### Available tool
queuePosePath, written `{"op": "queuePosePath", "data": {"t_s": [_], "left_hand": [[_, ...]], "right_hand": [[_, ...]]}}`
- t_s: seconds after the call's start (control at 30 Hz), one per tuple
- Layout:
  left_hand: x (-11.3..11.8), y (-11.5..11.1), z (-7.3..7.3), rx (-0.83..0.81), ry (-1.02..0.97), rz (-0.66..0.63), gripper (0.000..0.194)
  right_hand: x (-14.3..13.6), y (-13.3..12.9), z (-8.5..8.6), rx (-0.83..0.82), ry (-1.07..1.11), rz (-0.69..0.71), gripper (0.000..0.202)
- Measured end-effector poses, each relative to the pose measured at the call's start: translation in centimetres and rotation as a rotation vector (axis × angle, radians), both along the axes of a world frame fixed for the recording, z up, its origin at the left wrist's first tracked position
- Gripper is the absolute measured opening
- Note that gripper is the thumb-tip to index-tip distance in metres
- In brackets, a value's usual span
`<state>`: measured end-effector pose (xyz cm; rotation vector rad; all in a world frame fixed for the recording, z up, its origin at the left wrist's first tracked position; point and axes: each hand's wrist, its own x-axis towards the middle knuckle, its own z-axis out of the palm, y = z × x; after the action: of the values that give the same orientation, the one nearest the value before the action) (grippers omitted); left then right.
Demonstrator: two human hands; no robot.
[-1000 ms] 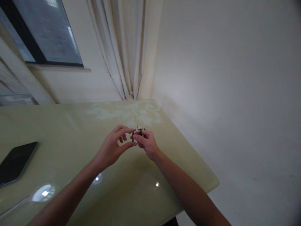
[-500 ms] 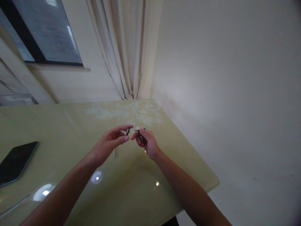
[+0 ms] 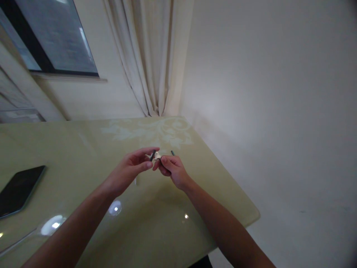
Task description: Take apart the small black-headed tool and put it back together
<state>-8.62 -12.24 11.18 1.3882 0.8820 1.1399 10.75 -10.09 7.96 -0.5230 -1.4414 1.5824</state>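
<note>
My left hand (image 3: 135, 160) is closed in a pinch, thumb below and fingers above, on a small dark bar (image 3: 152, 155). My right hand (image 3: 173, 169) is closed around a small shiny metal piece (image 3: 157, 156), whose silvery end points left between the two hands. That end meets or overlaps the dark bar; I cannot tell whether they are joined. Behind my right fingers a thin dark tip (image 3: 172, 152) sticks up, perhaps part of the held piece. Both hands are above the glossy pale green table (image 3: 156, 227); the fingers hide most of what they hold.
A dark flat tablet or phone (image 3: 21, 190) lies at the left of the table. A short whitish strip (image 3: 135, 181) shows below my left hand. Beyond the table are a beige curtain (image 3: 150, 67), a window (image 3: 64, 37) and a pale wall (image 3: 264, 93) on the right.
My right hand has turned and shifted slightly left, bringing the metal end against or over the dark bar. My left hand has stayed almost still.
</note>
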Motion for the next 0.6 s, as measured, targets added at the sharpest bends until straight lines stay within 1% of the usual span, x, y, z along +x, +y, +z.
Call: {"op": "queuePosePath", "data": {"t_s": [0.2, 0.43, 0.6], "left_hand": [[0.11, -0.08, 0.28, -0.03, 0.009, -0.01, 0.048], [-0.06, -0.07, 0.41, 0.01, 0.062, 0.015, 0.048], [-0.07, -0.15, 0.79, 0.06, 0.095, 0.045, 0.043]], "right_hand": [[0.08, -0.1, 0.21, 0.041, -0.012, 0.0, 0.054], [0.33, 0.18, -0.08, 0.069, -0.066, -0.014, 0.057], [0.33, 0.04, 0.35, 0.12, -0.076, -0.034, 0.058]]}}
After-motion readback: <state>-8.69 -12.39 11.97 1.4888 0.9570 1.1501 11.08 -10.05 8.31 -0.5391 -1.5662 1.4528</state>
